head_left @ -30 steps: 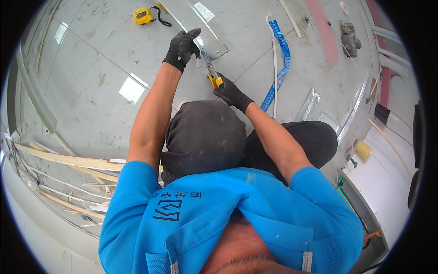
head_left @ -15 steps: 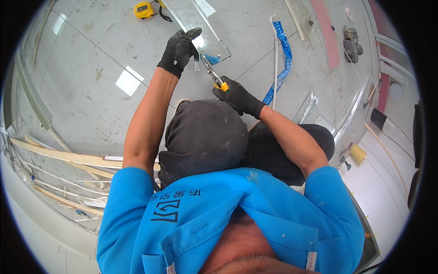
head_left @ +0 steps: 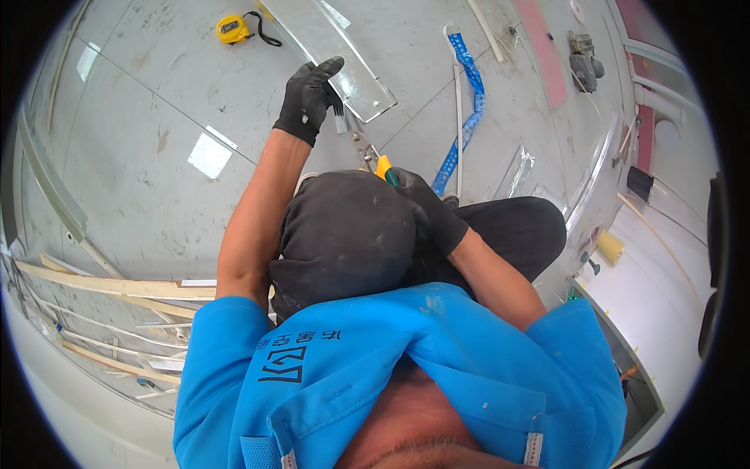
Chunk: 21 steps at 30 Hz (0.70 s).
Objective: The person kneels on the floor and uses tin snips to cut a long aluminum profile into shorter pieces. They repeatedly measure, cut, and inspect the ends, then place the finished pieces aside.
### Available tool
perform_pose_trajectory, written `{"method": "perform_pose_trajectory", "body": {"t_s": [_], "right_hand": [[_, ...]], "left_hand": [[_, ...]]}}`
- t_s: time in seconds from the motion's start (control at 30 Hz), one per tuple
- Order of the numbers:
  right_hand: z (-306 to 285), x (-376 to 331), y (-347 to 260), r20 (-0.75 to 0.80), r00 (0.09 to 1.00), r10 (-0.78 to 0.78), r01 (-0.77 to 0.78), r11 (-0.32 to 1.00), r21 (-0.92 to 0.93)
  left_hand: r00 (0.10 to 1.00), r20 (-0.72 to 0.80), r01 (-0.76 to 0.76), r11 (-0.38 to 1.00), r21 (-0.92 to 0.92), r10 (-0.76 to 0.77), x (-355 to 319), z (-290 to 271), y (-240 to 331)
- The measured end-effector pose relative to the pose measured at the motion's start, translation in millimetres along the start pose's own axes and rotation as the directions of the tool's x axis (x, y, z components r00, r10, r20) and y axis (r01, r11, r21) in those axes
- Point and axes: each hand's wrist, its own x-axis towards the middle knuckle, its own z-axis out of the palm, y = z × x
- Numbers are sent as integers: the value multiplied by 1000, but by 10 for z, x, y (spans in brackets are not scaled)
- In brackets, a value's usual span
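My left hand (head_left: 306,95), in a black glove, is closed on the long edge of a clear-looking, shiny flat strip (head_left: 341,64), thumb on top. The strip slants over the floor, its near end toward me. In my right hand (head_left: 430,209), also gloved in black, are tin snips (head_left: 383,168) with yellow and green handles. Their metal jaws point up toward the strip's near end, close to my left fingers. Whether the jaws touch the strip I cannot tell. My raised knee hides the lower part of the snips.
A yellow tape measure (head_left: 233,29) lies at the far left of the strip. To the right are blue patterned tape (head_left: 473,86), a thin white strip (head_left: 458,133) and a grey tool (head_left: 584,62). Wooden battens (head_left: 117,285) lie at the left, and a yellow roll (head_left: 610,246) at the right.
My right hand has drawn the snips back toward my body, lower beside my knee. My left hand keeps its hold on the strip. The blue patch by the strip's end no longer shows.
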Motion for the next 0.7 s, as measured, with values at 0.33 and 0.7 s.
{"method": "perform_pose_trajectory", "body": {"t_s": [0.33, 0.7], "right_hand": [[-103, -2, -74, 363, 825, -434, 492, 867, -81], [-21, -365, -104, 44, 989, -142, 143, 989, -28]], "left_hand": [[1000, -10, -19, 995, -100, 18, -83, 134, 26], [999, 10, -39, 997, -65, 40, -36, 70, 11]]}}
